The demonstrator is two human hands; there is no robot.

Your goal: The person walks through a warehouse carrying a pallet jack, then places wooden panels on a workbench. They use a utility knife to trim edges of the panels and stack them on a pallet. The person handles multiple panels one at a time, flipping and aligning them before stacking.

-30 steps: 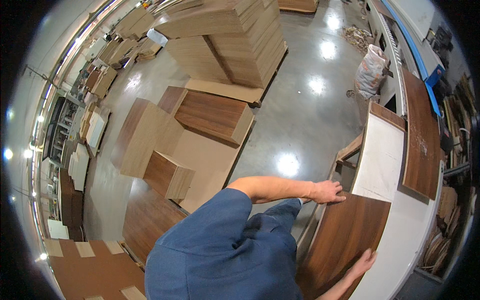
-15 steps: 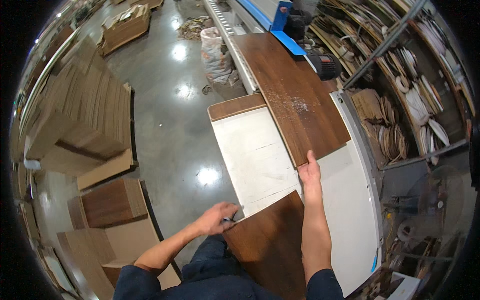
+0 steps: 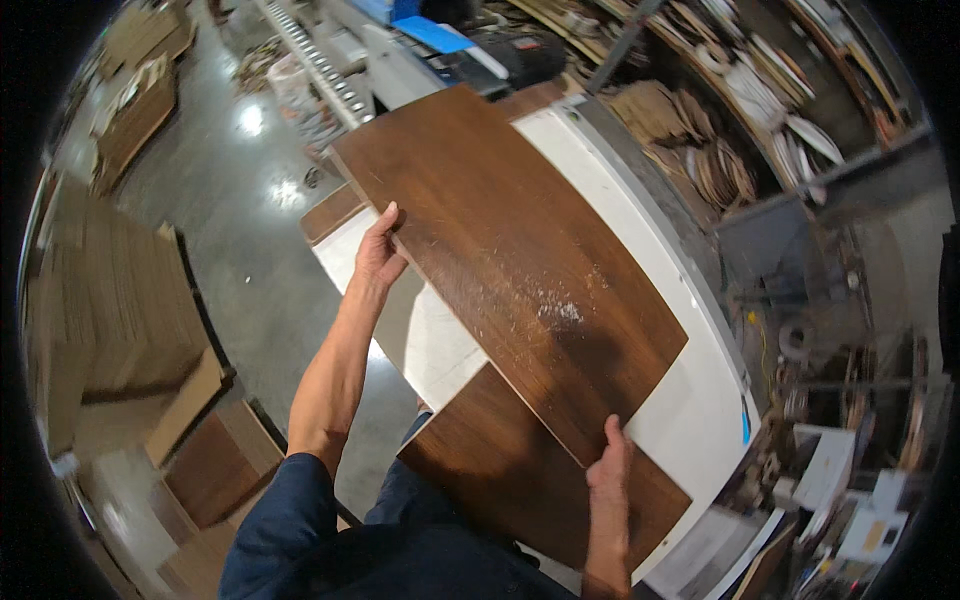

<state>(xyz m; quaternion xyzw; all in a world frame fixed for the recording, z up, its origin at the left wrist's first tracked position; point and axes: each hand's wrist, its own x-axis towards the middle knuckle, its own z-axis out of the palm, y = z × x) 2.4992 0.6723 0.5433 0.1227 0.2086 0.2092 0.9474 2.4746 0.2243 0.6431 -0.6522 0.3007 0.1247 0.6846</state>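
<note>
A: Since the half-second-earlier view, both hands are shifting onto the long panel [image 3: 510,270]; before, they were resting by the near panel [image 3: 520,480].

B: Entry, left hand [image 3: 378,258]?

A: Gripping the long panel's far left edge, fingers curling over it, clamped on the board.

B: Right hand [image 3: 610,465]?

A: Pressing on the panel's near end, fingers together along the edge. Hands are sitting at opposite ends, likely for balancing such a long board.

B: Location?

A: Panel is lying diagonally across the white surface [image 3: 640,260], overlapping the near panel. Sawdust [image 3: 560,312] is speckling its middle.
</note>
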